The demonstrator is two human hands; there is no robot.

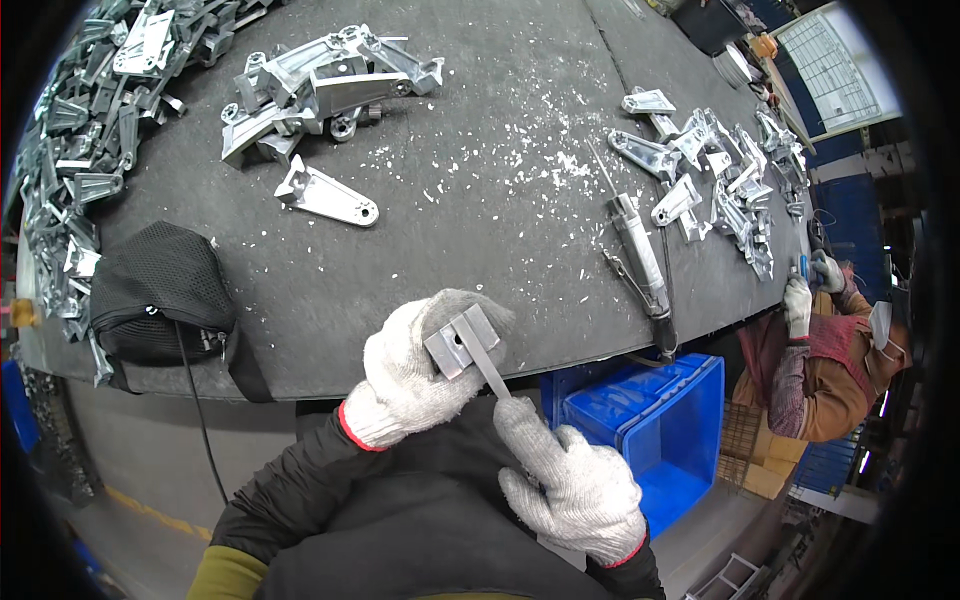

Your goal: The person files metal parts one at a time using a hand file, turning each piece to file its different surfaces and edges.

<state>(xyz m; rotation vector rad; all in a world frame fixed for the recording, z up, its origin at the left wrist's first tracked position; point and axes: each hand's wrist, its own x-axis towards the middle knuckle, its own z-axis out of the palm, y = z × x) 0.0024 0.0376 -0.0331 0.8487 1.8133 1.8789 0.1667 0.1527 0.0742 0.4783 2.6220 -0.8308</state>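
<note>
Beside grey table (330,285), clasping part (439,353) in curled fingers of left hand (408,362), seemingly for steadiness; gripping flat tool (485,363) in right hand (580,490) with forefinger outstretched, likely for control.

So the left forearm (315,475) comes in from the lower left in a black sleeve, with an olive bit near the bottom edge, and slants up to a bent-in left hand (415,355) that's curled in a grip, grey fingertips (482,308) wrapping round the far side. The right hand (580,485) sits lower and off to the right, also gripping, one finger stretched up and left toward the other hand, not quite touching it. Both wear white knit gloves with red cuffs. Only a short stretch of right sleeve (632,580) shows.
</note>
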